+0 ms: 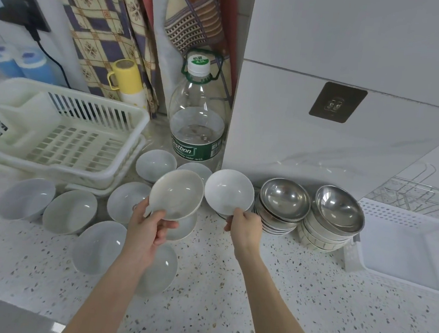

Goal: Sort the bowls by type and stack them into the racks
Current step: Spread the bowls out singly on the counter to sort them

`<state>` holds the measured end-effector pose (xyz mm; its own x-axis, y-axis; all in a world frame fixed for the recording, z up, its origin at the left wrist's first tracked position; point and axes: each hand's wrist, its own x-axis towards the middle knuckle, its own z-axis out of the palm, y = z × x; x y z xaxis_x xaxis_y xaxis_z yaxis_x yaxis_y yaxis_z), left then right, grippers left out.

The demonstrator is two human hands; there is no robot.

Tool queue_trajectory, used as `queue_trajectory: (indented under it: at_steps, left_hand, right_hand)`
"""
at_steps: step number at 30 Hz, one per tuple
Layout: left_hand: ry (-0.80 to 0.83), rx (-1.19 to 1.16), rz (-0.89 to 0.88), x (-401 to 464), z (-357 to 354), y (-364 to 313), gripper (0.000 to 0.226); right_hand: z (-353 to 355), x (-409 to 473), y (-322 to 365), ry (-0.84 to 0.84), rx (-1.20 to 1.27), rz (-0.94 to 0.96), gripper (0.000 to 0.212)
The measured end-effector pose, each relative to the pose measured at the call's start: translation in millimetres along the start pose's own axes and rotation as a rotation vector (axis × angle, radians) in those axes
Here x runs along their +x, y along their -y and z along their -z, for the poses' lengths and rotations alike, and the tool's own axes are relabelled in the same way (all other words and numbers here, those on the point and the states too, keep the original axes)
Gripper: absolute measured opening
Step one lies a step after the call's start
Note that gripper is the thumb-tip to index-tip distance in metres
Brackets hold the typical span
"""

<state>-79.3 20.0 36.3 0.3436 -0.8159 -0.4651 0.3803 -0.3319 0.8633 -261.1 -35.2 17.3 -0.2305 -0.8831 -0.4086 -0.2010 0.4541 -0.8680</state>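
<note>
My left hand [151, 227] grips a cream bowl [177, 193] by its near rim, lifted above the counter and tilted toward me. My right hand [245, 224] pinches the near rim of a white bowl [228, 190], also lifted and tilted. Several white bowls lie loose on the counter, among them one at the far left [26, 197] and one [99, 246] beside my left forearm. Two stacks of steel bowls [283, 199] [339, 208] stand at the right. A white slatted rack [63, 130] sits at the back left. A white perforated tray [404, 240] lies at the right.
A large water bottle [197, 121] stands behind the bowls, against a white wall panel [324, 122]. A yellow cup [125, 76] on a flask and hanging cloths [106, 21] are at the back. A wire rack [408, 195] shows behind the tray. The speckled counter's front edge [38, 310] runs at the lower left.
</note>
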Motion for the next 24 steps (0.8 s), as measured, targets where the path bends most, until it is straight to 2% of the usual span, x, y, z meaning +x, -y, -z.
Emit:
queue_trajectory:
  at_steps: [5, 10, 15, 20, 24]
  left_hand:
    - [0.017, -0.034, -0.004, -5.0, 22.3, 2.8, 0.043]
    - [0.038, -0.012, 0.057, -9.2, 38.1, 6.9, 0.039]
    - [0.073, 0.011, 0.102, -14.4, 52.1, 8.9, 0.049]
    - [0.129, 0.046, 0.106, -19.5, 63.7, 9.5, 0.038]
    - [0.142, 0.052, 0.114, -20.5, 68.6, 10.7, 0.039]
  right_hand:
    - [10.7, -35.9, -16.2, -0.024, 0.097, 0.009, 0.034]
    - [11.8, -70.2, -52.4, -0.039, 0.163, -0.077, 0.04]
    - [5.3, -90.1, -86.4, -0.056, 0.105, -0.119, 0.044]
    - [-5.1, -87.3, -96.6, -0.069, 0.035, -0.156, 0.041]
    - [-10.2, -78.4, -95.1, -0.065, -0.02, -0.177, 0.039]
